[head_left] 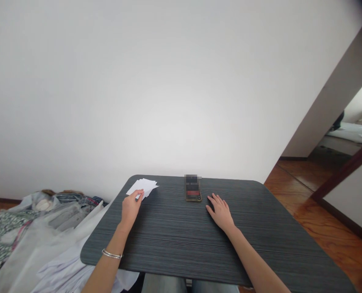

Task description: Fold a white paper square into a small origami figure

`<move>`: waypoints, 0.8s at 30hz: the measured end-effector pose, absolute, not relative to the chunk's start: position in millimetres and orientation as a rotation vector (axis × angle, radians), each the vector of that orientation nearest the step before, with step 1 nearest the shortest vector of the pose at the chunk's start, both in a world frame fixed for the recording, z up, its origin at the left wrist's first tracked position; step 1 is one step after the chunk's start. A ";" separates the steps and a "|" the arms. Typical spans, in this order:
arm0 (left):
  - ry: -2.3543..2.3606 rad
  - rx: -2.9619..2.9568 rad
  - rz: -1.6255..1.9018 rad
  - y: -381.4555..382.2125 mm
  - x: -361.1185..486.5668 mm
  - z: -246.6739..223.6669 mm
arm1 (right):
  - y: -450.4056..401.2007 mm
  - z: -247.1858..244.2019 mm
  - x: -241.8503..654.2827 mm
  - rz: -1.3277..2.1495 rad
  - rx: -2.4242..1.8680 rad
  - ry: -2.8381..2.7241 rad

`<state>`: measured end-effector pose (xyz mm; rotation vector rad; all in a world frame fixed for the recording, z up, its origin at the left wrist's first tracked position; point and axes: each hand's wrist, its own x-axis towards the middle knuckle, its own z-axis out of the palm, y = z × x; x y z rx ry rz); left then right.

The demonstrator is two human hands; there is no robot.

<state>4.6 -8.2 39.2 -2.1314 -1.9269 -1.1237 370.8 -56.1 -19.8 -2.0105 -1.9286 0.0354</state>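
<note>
White papers (142, 185) on dark table (181, 240) | left hand (131, 207) pinching their near edge | right hand (220, 211) spread on tabletop

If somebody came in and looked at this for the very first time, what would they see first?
Probably the bright white papers on the dark table, far back on the left, with the left hand's fingers pinched at their near edge. Next might be the phone at the back middle, with the right hand flat beside it. Then there's the big heap of cloth left of the table.
</note>
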 end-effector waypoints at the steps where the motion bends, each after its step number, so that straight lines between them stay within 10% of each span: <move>1: -1.877 -2.168 -1.155 -14.4 13.3 42.8 | -54.9 -19.9 371.1 0.040 -2.007 -1.926; 24: -1.094 -3.139 -0.744 -88.7 118.9 24.3 | -89.2 -15.4 359.2 0.213 -1.647 -1.847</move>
